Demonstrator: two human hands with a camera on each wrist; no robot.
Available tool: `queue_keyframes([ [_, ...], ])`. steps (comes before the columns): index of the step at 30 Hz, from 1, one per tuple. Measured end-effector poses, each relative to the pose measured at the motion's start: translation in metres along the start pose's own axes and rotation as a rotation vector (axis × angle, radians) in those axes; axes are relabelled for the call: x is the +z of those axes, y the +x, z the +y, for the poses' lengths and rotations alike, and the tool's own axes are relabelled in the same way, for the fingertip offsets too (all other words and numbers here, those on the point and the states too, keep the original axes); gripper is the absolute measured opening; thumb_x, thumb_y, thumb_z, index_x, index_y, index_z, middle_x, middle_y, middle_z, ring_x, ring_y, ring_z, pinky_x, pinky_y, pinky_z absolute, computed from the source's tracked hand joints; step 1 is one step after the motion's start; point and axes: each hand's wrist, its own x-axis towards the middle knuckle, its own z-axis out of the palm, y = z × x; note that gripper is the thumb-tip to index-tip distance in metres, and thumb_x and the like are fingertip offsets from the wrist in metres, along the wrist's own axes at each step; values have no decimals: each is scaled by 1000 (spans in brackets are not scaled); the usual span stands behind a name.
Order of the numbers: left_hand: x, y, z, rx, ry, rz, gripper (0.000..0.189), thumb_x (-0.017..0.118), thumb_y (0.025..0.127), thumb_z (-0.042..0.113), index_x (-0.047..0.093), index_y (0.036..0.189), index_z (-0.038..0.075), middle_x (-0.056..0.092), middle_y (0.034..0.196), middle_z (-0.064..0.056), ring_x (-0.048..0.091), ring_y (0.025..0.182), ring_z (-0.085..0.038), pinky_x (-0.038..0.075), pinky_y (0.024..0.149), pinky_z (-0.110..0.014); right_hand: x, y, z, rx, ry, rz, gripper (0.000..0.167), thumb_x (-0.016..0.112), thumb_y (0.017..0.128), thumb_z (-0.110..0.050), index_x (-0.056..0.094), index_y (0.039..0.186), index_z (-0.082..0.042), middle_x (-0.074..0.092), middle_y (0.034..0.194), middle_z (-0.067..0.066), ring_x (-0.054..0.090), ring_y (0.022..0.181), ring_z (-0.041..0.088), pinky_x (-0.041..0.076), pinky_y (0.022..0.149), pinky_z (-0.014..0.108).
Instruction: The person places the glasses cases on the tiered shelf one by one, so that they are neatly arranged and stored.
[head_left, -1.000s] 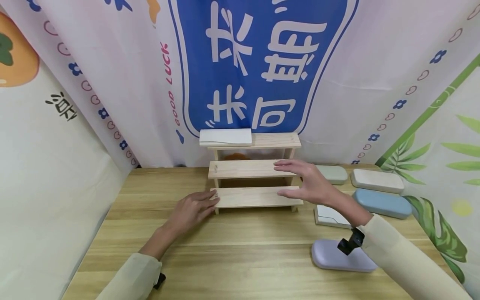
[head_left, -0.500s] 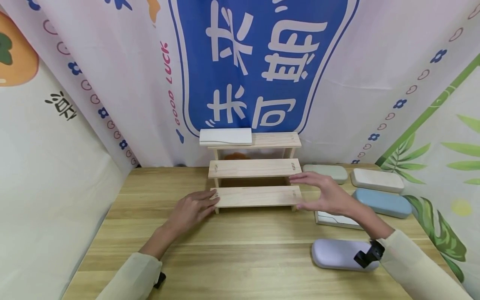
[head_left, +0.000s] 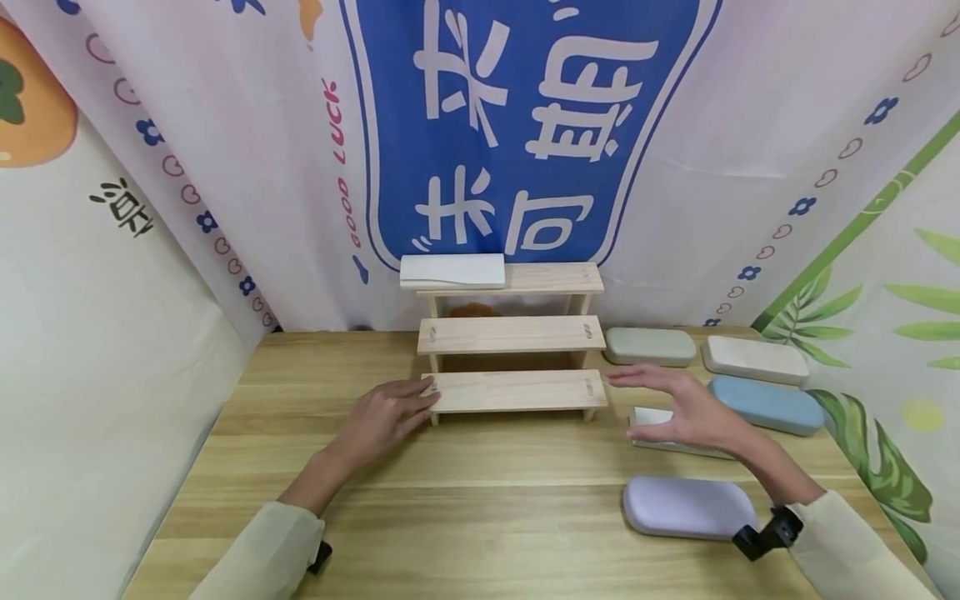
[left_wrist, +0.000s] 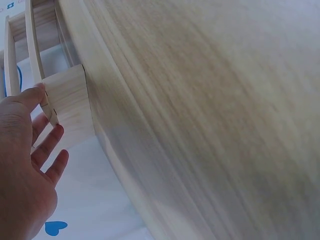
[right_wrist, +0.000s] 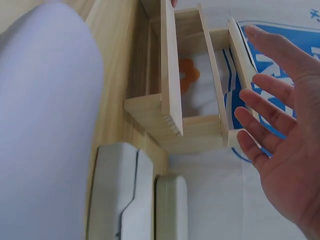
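Note:
A three-tier wooden step shelf [head_left: 517, 392] stands against the backdrop. My left hand [head_left: 382, 417] holds the left end of its lowest board, the thumb and fingers at opposite edges of the board in the left wrist view. A white case [head_left: 452, 271] lies on the left of the top tier. To the right of the shelf is my right hand [head_left: 686, 408], its fingers apart and loosely bent with nothing between them. It overlaps another white case [right_wrist: 112, 190] with an angular flap line and hides part of it in the head view.
On the right side of the wooden table [head_left: 360, 533] lie a sage green case [head_left: 648, 346], a cream case [head_left: 753, 360], a blue case [head_left: 765, 404] and a purple case [head_left: 686, 504]. A printed fabric backdrop [head_left: 675, 192] rises behind the table.
My right hand has moved right and slightly down from over the shelf boards, leaving their right ends uncovered. My left hand stays at the left end of the lowest board.

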Motion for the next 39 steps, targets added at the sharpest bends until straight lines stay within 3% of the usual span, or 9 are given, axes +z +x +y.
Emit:
queue_keyframes([
  [5,-1,1,1,2,3,11,34,83,93,16,77,126,11,67,141,-15,71,122,-37,59,101,-53,-1,-15,5,30,-1,-9,70,97,78,-28,69,141,-22,66,145,0,61,133,23,53,108,53],
  [12,3,0,-1,28,8,31,34,84,91,15,78,124,10,69,139,-15,72,119,-36,60,99,-52,0,-39,13,27,3,-13,72,97,77,-28,68,142,-22,68,142,1,63,130,15,50,108,30],
  [22,2,1,1,24,0,23,34,84,91,15,78,124,9,68,139,-16,71,120,-37,59,100,-53,7,-72,20,101,14,-3,76,100,72,-29,69,141,-19,67,143,-5,56,135,3,50,106,27],
  [30,2,1,0,18,-3,28,34,85,91,14,78,124,10,69,139,-16,72,119,-36,60,99,-53,9,-88,27,19,77,-18,81,101,69,-25,67,141,-11,69,139,2,56,134,1,40,108,10],
  [39,0,2,1,0,-8,12,33,84,92,15,78,125,10,68,140,-15,70,122,-37,58,102,-54,10,-106,37,-6,50,-58,81,101,69,-32,68,139,-11,70,136,2,60,128,4,37,107,6],
])
